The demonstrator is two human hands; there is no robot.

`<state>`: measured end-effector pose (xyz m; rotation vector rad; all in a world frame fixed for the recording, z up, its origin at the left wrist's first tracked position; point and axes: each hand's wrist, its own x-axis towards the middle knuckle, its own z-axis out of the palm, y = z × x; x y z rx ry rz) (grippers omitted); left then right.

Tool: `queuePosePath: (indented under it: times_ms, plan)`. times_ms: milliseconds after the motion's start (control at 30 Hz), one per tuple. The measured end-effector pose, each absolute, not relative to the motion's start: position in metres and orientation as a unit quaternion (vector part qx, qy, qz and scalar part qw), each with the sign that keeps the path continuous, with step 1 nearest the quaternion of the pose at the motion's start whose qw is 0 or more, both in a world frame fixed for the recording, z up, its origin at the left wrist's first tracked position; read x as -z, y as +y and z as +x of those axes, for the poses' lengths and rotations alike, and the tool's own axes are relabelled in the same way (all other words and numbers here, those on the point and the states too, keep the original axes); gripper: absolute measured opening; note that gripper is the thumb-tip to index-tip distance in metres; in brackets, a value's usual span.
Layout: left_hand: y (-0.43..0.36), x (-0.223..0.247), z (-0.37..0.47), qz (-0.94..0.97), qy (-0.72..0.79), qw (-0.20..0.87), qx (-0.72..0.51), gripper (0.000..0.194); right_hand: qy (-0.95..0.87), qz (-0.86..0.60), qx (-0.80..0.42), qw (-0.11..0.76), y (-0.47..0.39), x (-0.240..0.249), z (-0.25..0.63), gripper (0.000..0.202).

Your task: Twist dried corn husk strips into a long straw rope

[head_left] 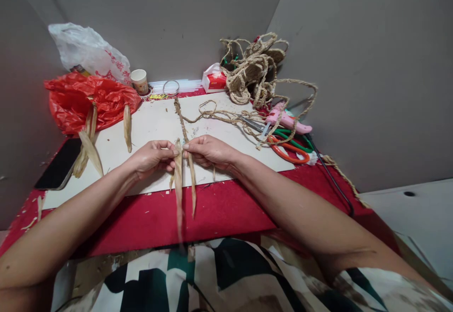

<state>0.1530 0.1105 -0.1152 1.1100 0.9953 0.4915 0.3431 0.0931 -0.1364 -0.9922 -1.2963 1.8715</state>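
Between my two hands hangs a long, pale dried husk strip (179,180), its lower end dangling past the board's front edge. My left hand (157,157) pinches it near the top. Beside it, my right hand (207,151) is closed on a thin braided cord (182,124), with a loose strip (192,180) trailing below the fingers. The cord runs up the white board (152,118) to a knotted end. Loose dried husk strips (91,151) lie at the left, and one more husk piece (128,128) rests on the board.
At the back right sits a pile of coiled braided rope (253,73). A pink glue gun (288,119) and orange-handled scissors (290,154) lie right. Left are a phone (59,164), a red plastic bag (92,99) and a paper cup (139,83). Red cloth (226,213) covers the table.
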Motion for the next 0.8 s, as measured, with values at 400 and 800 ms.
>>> queuePosePath:
  times_ms: [400,800]
  plan:
    - [0.105,0.116,0.158,0.54,0.475,0.651,-0.242,0.023,-0.528,-0.378,-0.685,0.33,0.093,0.139,0.341,0.036]
    - [0.106,0.11,0.156,0.579,0.478,0.605,-0.264,0.02,-0.524,-0.395,-0.672,0.344,0.092,0.138,0.338,0.025]
